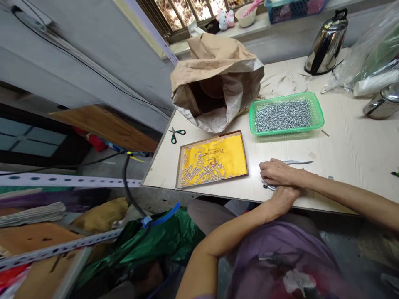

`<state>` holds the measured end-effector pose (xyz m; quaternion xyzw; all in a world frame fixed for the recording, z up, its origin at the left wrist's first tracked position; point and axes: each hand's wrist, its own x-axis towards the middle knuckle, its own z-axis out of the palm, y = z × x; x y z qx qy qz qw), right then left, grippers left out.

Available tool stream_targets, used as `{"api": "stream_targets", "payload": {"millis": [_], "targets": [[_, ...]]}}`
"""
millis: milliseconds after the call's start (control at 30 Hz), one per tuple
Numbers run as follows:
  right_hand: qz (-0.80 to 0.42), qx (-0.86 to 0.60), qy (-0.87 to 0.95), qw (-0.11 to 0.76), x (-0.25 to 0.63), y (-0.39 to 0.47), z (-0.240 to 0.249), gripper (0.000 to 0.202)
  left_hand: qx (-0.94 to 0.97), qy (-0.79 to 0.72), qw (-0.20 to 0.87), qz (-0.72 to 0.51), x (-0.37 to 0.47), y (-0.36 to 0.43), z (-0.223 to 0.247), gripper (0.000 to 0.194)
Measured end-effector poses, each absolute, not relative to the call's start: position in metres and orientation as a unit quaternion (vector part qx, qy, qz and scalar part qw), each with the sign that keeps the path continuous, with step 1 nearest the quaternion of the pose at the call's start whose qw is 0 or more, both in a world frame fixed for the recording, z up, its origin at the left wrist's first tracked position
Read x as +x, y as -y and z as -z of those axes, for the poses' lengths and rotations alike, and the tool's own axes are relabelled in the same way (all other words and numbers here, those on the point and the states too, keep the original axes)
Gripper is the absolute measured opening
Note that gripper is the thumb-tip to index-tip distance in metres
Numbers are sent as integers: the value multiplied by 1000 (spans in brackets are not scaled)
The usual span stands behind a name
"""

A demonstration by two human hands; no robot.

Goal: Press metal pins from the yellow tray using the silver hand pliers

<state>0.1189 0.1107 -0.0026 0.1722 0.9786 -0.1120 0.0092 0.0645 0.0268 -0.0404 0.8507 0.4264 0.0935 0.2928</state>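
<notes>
My right hand is over the near edge of the table, fingers curled and pointing left. A small shiny metal piece with a dark round end shows just below those fingers; whether they grip it is hidden. My left hand lies against the underside of the right wrist, its fingers out of sight. Behind the right hand lies a thin, pointed metal strip. To the left, a shallow cardboard tray with a yellow lining holds scattered small metal pins. A green plastic basket beyond is full of similar small metal parts.
A large open paper sack stands behind the tray. Green-handled scissors lie at the table's left side. A steel kettle, a clear plastic bag and another steel vessel are at the right. Below is a green plastic sack.
</notes>
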Motion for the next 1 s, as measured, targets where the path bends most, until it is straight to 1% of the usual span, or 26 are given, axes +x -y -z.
{"api": "stream_targets", "payload": {"millis": [67,100,167,233,267,300,333,400,467,500,567,600,667,700,767,833,933,1000], "targets": [[147,167,-975,-10,114,-113,-10,12,848,-437,279,-108,71,-31,42,36],[162,176,-970,-36,112,-115,-18,11,851,-438,267,-113,74,-31,42,34],[170,218,-953,-125,110,-123,-38,13,864,-430,230,-125,78,-29,42,31],[139,277,-924,-223,114,-141,-63,17,883,-409,180,-146,79,-26,41,31],[119,310,-908,-257,120,-154,-76,18,890,-398,153,-158,77,-25,41,32],[93,352,-890,-274,127,-167,-88,20,893,-396,127,-171,73,-25,40,35],[64,404,-872,-268,135,-181,-98,22,892,-400,103,-183,66,-25,40,37],[13,501,-841,-203,157,-203,-110,24,876,-431,63,-205,42,-32,37,38],[-4,542,-829,-136,180,-213,-107,35,841,-496,31,-214,3,-47,31,33],[3,539,-833,-123,191,-212,-100,39,811,-546,17,-207,-20,-57,26,30],[48,489,-858,-148,211,-198,-77,38,735,-657,-4,-169,-67,-79,16,26],[92,446,-874,-168,218,-187,-63,37,697,-703,-10,-142,-89,-91,11,25],[171,402,-877,-200,229,-159,-36,39,642,-761,-7,-90,-124,-112,3,25],[214,391,-872,-202,232,-144,-24,38,627,-776,-2,-63,-137,-120,1,26],[283,374,-865,-178,234,-113,-4,37,619,-785,12,-20,-153,-132,-1,28],[296,369,-864,-169,232,-88,8,34,628,-778,25,3,-160,-140,-1,30],[251,381,-875,-160,228,-64,15,31,649,-759,46,12,-165,-145,0,30],[225,385,-885,-133,226,-57,13,26,655,-753,54,6,-167,-146,-1,30]]}}
